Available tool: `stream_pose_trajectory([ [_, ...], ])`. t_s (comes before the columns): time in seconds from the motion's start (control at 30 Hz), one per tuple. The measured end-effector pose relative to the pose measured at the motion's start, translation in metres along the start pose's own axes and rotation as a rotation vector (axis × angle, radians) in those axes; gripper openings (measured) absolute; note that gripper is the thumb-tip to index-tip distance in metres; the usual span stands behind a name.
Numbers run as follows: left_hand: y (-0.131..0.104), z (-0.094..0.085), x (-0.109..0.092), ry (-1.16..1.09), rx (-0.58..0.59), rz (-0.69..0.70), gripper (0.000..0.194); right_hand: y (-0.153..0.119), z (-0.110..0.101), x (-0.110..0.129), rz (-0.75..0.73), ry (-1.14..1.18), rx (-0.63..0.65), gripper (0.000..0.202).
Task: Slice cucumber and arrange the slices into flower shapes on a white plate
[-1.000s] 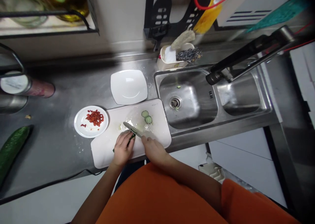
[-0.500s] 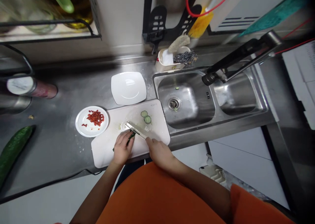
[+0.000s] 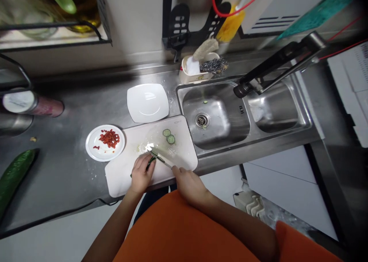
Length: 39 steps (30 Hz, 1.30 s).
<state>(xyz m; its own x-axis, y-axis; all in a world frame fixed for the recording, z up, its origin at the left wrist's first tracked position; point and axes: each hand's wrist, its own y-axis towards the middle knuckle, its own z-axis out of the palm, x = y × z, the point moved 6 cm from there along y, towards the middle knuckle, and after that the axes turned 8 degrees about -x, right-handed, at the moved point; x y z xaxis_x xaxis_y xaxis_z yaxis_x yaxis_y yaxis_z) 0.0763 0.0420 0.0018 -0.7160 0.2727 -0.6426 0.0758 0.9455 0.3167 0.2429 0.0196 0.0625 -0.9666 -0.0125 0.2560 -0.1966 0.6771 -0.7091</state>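
Observation:
My left hand (image 3: pixel 142 172) curls over a piece of cucumber (image 3: pixel 150 163) and holds it on the white cutting board (image 3: pixel 123 179); most of the piece is hidden under the fingers. In my right hand (image 3: pixel 189 183) is the handle of a knife (image 3: pixel 163 159), whose blade lies close against the right end of the cucumber. Two cucumber slices (image 3: pixel 170 139) lie on the board beyond the knife, touching each other. Wet, shiny spots show on the board near the blade tip.
A white square plate (image 3: pixel 148 116) stands behind the board. To the left are a small plate (image 3: pixel 91 150) of red pieces and a whole cucumber (image 3: pixel 17 173). On the right is a double sink (image 3: pixel 221 127) with a faucet (image 3: pixel 267 70). A caddy (image 3: pixel 195 78) holds scrubbers.
The knife blade has turned slightly, showing a thinner profile beside the cucumber, and my right hand has shifted a little right. The whole view has moved slightly. The two slices lie as before.

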Motion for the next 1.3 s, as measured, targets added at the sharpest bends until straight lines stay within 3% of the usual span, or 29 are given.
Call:
stream_pose_trajectory([
  [0.53, 0.0, 0.001, 0.001, -0.016, 0.015, -0.018, 0.024, 0.007, -0.005, 0.005, -0.018, -0.004, 0.002, 0.033],
  [1.0, 0.004, 0.0, -0.001, -0.024, 0.023, -0.006, 0.023, 0.026, 0.002, 0.01, -0.064, 0.0, -0.023, 0.032],
  [1.3, 0.007, 0.0, -0.004, -0.025, 0.022, 0.003, 0.022, 0.045, 0.017, 0.013, -0.086, 0.01, -0.141, 0.03],
])
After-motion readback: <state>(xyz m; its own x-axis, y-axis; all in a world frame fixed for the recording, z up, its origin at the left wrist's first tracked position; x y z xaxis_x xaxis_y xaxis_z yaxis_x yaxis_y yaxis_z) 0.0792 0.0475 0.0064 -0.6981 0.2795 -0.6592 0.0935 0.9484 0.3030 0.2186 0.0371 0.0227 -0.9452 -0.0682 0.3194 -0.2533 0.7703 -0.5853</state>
